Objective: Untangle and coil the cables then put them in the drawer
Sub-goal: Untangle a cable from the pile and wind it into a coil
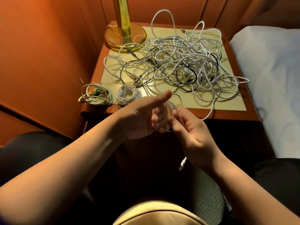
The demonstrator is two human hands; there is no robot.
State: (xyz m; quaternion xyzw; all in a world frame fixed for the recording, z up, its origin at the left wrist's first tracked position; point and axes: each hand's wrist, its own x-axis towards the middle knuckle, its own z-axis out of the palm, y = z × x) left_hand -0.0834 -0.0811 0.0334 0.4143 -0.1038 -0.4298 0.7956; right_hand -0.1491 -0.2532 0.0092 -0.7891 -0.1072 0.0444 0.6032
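**Spotter:** Cables [178, 60] sit in one loose heap on the nightstand [230, 109], just beyond your hands. Most are white, with a few black and green strands threaded through.

**Operator:** How will they handle?

**Spotter:** Light and limp, I'd judge, and fairly smooth, so they should slide through your fingers. The loops will probably snag on each other, so don't yank. Take a strand near its plug end and feed it out slowly.

**Operator:** What are my hands doing?

**Spotter:** Your left hand [146, 117] is palm-up, thumb stretched forward, and its fingers are curled with a white cable [176, 111] wrapped over them. Your right hand [190, 135] is just beside it, with forefinger and thumb pinching that same cable close to the left fingers. Its other fingers are relaxed and half open.

**Operator:** Where does that cable go?

**Spotter:** From your hands it runs forward and to the right, hangs over the nightstand's near edge and joins the heap. A white plug [183, 163] dangles below your right wrist; I can't tell for sure that it belongs to the same cable.

**Operator:** Anything finished?

**Spotter:** Two coiled bundles [112, 95] lie ahead and to the left of your left hand. A brass lamp [125, 34] stands farther back on that side. I can't see the drawer from the head view.
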